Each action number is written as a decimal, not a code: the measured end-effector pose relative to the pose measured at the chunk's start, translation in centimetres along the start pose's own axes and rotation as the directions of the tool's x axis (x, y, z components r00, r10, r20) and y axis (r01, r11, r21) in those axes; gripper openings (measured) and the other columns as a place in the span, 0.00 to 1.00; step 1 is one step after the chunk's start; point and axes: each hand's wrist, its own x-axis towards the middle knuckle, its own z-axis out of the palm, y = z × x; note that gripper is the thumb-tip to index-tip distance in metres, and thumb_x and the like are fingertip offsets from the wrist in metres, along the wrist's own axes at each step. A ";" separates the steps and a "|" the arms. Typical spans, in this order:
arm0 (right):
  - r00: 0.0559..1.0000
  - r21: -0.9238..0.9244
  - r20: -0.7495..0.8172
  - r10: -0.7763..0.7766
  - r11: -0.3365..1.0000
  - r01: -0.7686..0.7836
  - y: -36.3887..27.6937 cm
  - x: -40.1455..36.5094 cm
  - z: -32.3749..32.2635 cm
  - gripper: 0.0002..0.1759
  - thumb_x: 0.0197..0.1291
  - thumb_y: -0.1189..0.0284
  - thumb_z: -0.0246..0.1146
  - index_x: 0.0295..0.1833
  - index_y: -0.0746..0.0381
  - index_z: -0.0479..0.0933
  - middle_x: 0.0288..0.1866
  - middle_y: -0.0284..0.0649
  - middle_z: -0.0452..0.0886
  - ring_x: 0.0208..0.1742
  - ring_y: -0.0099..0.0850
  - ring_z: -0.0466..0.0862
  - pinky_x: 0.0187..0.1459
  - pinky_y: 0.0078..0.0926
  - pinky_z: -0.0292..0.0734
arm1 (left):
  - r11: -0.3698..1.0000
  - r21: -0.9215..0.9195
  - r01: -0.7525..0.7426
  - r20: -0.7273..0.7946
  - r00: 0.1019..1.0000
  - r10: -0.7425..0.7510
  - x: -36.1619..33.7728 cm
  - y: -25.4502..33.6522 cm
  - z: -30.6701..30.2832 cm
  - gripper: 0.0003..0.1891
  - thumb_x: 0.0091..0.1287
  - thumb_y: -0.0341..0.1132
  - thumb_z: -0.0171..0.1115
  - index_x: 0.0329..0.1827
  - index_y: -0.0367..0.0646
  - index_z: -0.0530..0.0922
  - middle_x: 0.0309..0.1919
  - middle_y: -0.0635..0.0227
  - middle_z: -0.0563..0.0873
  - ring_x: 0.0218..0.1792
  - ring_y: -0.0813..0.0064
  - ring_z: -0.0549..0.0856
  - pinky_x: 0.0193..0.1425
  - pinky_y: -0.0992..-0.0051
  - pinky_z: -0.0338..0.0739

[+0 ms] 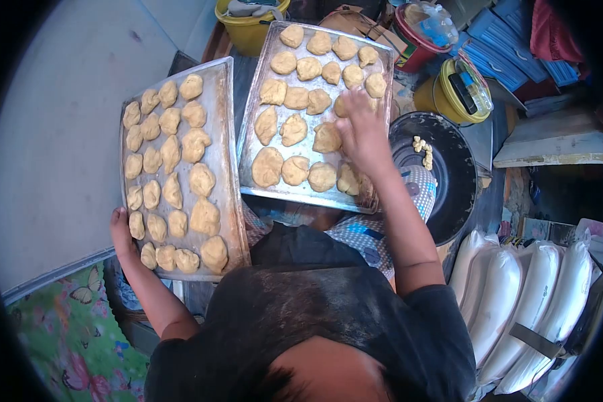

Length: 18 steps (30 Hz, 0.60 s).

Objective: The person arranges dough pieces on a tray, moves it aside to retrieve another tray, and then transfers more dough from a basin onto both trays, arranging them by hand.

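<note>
My left hand [122,231] grips the left edge of a metal baking tray [231,174], its fingers partly hidden by the rim. Rows of pale yellow dough pieces [202,179] lie on this tray, which leans up along its left side. To its right is a second baking tray [249,134] bearing more dough pieces [267,167], some round and some uneven. My right hand [365,130] is over the right part of that second tray, slightly blurred, fingers stretched out right at a dough piece [342,106] and hiding others beneath.
A large black basin [459,181] with small dough scraps [422,149] stands right of the second tray. Yellow buckets [251,30] and a red bucket [419,50] stand behind. Filled white bags [516,295] lie at lower right. A pale board [60,134] rises at left.
</note>
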 end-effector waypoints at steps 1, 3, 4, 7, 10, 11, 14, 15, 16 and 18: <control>0.996 -0.020 0.007 -0.086 0.996 0.086 -0.7 -0.4 0.7 0.27 0.67 0.60 0.54 0.68 0.60 0.67 0.70 0.48 0.68 0.72 0.44 0.65 0.72 0.50 0.50 | 1.000 -0.001 0.000 0.000 1.000 0.000 -0.1 0.2 0.1 0.10 0.73 0.35 0.50 0.45 0.38 0.77 0.33 0.73 0.78 0.35 0.81 0.75 0.42 0.77 0.72; 0.997 0.032 0.035 -0.072 0.997 0.071 -1.3 -0.1 1.7 0.24 0.65 0.62 0.56 0.63 0.60 0.71 0.64 0.46 0.73 0.67 0.42 0.69 0.68 0.46 0.55 | 0.999 -0.029 0.023 0.004 1.000 -0.023 -0.5 0.7 0.4 0.10 0.73 0.35 0.50 0.44 0.37 0.77 0.33 0.73 0.78 0.35 0.81 0.75 0.41 0.78 0.72; 0.996 0.085 0.061 -0.058 0.995 0.053 -1.5 0.2 2.1 0.20 0.63 0.64 0.59 0.59 0.60 0.76 0.58 0.44 0.78 0.61 0.40 0.74 0.64 0.43 0.61 | 0.999 -0.029 0.021 0.005 1.000 -0.021 -0.7 0.7 0.5 0.10 0.73 0.35 0.50 0.44 0.37 0.77 0.33 0.73 0.78 0.35 0.81 0.75 0.41 0.78 0.72; 0.995 0.102 0.026 -0.097 0.990 0.094 -2.8 1.5 2.7 0.15 0.59 0.68 0.61 0.50 0.59 0.80 0.46 0.39 0.80 0.52 0.37 0.76 0.55 0.39 0.66 | 0.992 0.094 -0.080 -0.013 0.997 0.082 -0.5 0.6 0.1 0.10 0.73 0.34 0.51 0.44 0.37 0.77 0.33 0.73 0.79 0.35 0.81 0.75 0.41 0.78 0.72; 0.982 0.170 0.041 -0.186 0.970 0.176 -3.7 1.4 5.1 0.15 0.59 0.67 0.60 0.50 0.60 0.80 0.45 0.39 0.81 0.52 0.37 0.77 0.55 0.39 0.66 | 0.995 0.075 -0.072 -0.026 0.997 0.074 0.4 -0.3 -0.5 0.10 0.73 0.34 0.51 0.44 0.37 0.78 0.33 0.72 0.79 0.35 0.81 0.75 0.42 0.78 0.72; 0.955 0.070 0.003 -0.296 0.953 0.295 -3.3 0.6 7.2 0.16 0.59 0.67 0.60 0.52 0.60 0.79 0.47 0.39 0.81 0.52 0.38 0.77 0.55 0.41 0.67 | 0.995 0.071 -0.073 -0.027 0.997 0.075 0.3 -0.3 -0.5 0.10 0.73 0.34 0.51 0.44 0.37 0.77 0.33 0.72 0.80 0.35 0.81 0.75 0.42 0.78 0.72; 0.921 -0.038 0.037 -0.387 0.921 0.388 -3.6 1.0 7.4 0.20 0.59 0.68 0.59 0.57 0.58 0.76 0.53 0.37 0.80 0.52 0.37 0.78 0.55 0.42 0.67 | 0.996 0.050 -0.068 -0.024 0.997 0.069 -0.2 0.4 0.1 0.10 0.73 0.34 0.50 0.44 0.36 0.77 0.34 0.71 0.80 0.35 0.80 0.76 0.42 0.77 0.73; 0.948 0.013 0.152 -0.280 0.960 0.281 -4.7 2.1 5.7 0.21 0.59 0.69 0.58 0.59 0.57 0.76 0.56 0.37 0.79 0.53 0.36 0.77 0.56 0.40 0.66 | 0.998 0.038 -0.057 -0.016 0.998 0.058 -0.4 0.5 0.2 0.10 0.73 0.34 0.50 0.44 0.36 0.77 0.34 0.71 0.80 0.35 0.80 0.76 0.42 0.77 0.73; 0.948 0.050 0.272 -0.167 0.986 0.159 -5.4 2.6 5.0 0.21 0.59 0.69 0.58 0.60 0.57 0.75 0.59 0.38 0.78 0.53 0.35 0.77 0.57 0.39 0.65 | 0.998 0.040 -0.053 -0.011 0.999 0.054 -0.4 0.3 0.1 0.10 0.73 0.34 0.50 0.44 0.36 0.77 0.34 0.71 0.80 0.35 0.80 0.76 0.42 0.77 0.73; 0.943 0.039 0.256 -0.211 0.977 0.208 -6.0 3.7 5.9 0.22 0.59 0.70 0.57 0.60 0.56 0.76 0.60 0.36 0.77 0.54 0.35 0.76 0.58 0.39 0.64 | 1.000 -0.012 -0.010 0.021 1.000 0.010 -0.2 0.2 0.2 0.10 0.73 0.34 0.50 0.45 0.36 0.77 0.34 0.69 0.81 0.35 0.79 0.77 0.42 0.76 0.73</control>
